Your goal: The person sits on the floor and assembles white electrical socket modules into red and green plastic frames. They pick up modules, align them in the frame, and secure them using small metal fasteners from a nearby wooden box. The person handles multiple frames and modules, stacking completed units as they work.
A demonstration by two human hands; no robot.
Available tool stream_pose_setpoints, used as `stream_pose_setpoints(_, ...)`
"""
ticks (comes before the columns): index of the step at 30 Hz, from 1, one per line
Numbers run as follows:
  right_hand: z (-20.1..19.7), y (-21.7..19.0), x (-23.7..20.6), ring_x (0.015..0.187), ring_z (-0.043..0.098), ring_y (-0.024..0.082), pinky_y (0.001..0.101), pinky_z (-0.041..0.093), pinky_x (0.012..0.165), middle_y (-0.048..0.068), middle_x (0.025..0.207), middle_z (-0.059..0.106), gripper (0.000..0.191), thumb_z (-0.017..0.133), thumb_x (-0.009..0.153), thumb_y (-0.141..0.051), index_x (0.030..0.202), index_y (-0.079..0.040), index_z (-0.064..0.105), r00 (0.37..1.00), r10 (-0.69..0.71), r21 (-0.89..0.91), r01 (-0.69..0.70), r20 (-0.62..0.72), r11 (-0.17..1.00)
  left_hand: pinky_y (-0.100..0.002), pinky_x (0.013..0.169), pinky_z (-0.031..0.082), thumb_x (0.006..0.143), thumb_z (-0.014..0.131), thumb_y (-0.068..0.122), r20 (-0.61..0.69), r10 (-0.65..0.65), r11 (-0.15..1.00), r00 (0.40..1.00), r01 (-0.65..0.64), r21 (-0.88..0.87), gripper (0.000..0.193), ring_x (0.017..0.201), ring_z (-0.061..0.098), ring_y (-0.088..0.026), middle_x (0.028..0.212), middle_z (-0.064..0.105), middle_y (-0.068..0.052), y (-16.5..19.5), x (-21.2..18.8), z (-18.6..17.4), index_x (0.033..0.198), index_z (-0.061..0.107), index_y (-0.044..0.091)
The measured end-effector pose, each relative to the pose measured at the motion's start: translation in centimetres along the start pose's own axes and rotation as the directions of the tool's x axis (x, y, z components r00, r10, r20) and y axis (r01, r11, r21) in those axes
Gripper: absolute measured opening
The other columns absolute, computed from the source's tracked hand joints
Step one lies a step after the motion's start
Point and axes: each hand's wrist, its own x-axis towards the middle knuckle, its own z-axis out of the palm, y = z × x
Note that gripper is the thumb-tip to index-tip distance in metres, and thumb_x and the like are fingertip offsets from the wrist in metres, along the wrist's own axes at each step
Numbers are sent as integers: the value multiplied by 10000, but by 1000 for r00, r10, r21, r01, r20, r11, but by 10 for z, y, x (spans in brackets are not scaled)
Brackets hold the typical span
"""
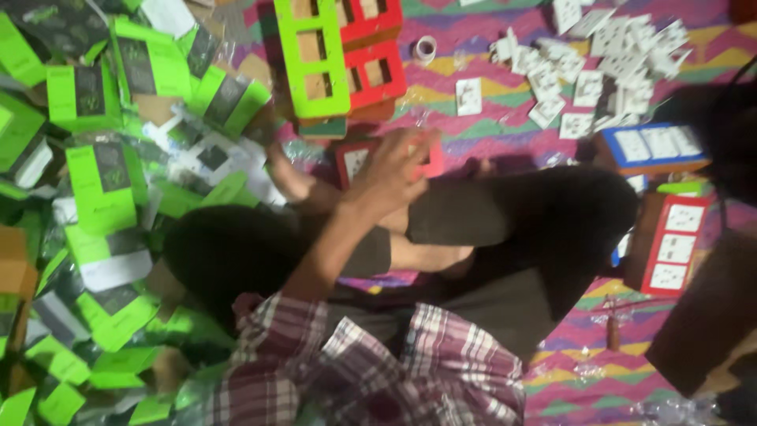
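Hand (392,167) fingers curled on one red box (359,162); which hand, unclear; two window-box stacks (339,59) beyond.

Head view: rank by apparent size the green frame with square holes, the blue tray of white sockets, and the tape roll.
1. Green frame, largest.
2. Blue tray, somewhat smaller, partly hidden at its right end.
3. Tape roll, clearly smallest.
All three lie on the mat at a similar distance.

Dim indoor light washing over your view, motion blur smearing your hand (392,170), glare bleaching the white switch plates (607,55), right edge sinking into shadow.
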Motion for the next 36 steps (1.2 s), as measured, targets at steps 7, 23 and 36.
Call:
stream_pose_setpoints(7,54,-67,99,722,577,95,270,458,611,22,863,652,382,631,1090,-357,1102,24,655,974,-50,30,45,222,999,-546,918,527,741,626,139,8,120,848,993,-106,519,693,1273,558,-396,1507,494,-137,-24,126,112,1423,504,158)
stream_pose_setpoints(23,258,52,215,731,623,418,498,490,677,262,805,639,362,641,1114,-258,896,32,649,889,-288,-392,422,356,818,-385,984,584,986,603,-3,-363,-451,800,815,189,-569,189,1143,724,-334,1181,727,-173,13,75,11,1153,689,-14)
stream_pose_setpoints(36,296,79,237,732,662,443,518,489,672,255,799,652,409,660,1131,-283,894,50,672,896,-296,-427,422,330,800,-502,1145,428,876,788,229,-164,-389,919,907,394,0,547,1400,418,-412,1429,485,-205,-15,-47,-3,1334,589,4)
